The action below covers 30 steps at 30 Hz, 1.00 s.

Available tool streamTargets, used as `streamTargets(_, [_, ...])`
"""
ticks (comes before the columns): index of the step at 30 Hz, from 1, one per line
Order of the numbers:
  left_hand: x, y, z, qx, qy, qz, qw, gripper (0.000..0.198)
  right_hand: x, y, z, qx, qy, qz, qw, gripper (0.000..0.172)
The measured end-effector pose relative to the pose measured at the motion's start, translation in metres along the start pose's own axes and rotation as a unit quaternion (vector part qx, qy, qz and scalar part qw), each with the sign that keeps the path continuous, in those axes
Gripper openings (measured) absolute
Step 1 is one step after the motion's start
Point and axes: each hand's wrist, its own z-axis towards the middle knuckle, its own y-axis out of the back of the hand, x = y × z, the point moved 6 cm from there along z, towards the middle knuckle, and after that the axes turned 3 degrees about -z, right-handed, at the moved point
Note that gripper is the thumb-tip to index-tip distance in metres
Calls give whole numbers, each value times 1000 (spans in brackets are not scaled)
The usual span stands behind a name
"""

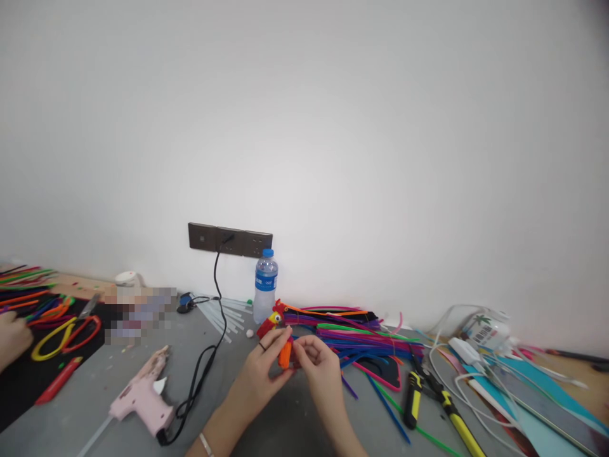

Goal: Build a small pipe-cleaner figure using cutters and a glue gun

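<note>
A person holds a small fuzzy bird (266,325) in front of them, just above the gray table (285,431). The bird is red, yellow and orange, and it has a round eye. It leans to one side, and its head is near the water bottle (265,285).

The left hand (264,368) has the bird pinched between its thumb and fingers, and one finger wears a dark ring (262,346). The right hand (318,368) is close by, at the bird's orange lower part. Its thumb and pointing finger are bent in toward each other, but I cannot tell if they pinch anything.

Behind the right hand is a big pile of bright fuzzy sticks (366,330). A tool with yellow and black handles (459,422) lies to the right of them. On the left, a pink glue gun (143,401) lies on its side, and clear glue sticks (226,317) lie behind it. Farther left are orange and yellow scissors (54,343), a red cutter (59,381) and another person's hand (13,339).
</note>
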Motion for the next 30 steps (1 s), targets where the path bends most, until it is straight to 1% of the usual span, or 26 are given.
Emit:
streamTargets(3, [-3, 3, 0, -4, 0, 0, 1000, 65, 1, 1, 0, 0, -2, -2, 1000, 40])
streamTargets(7, [-13, 6, 0, 5, -2, -15, 1000, 51, 0, 0, 0, 16, -7, -1, 1000, 40])
streamTargets(11, [-19, 7, 2, 6, -3, -29, 1000, 49, -1, 1, -1, 7, 6, 3, 1000, 39])
streamTargets(15, [-16, 4, 2, 2, 6, -42, 999, 48, 0, 2, -1, -6, 10, 11, 1000, 37])
streamTargets(22, [-12, 2, 2, -3, 53, -96, 994, 44, -2, 1, 0, -2, 3, 20, 1000, 33])
streamTargets(27, [-9, 5, 5, -32, 60, -133, 989, 41, -4, 0, 2, 4, 4, 21, 1000, 32])
streamTargets(30, [1, 5, 5, -53, 93, -171, 980, 41, -2, 1, 2, 3, 5, 24, 1000, 32])
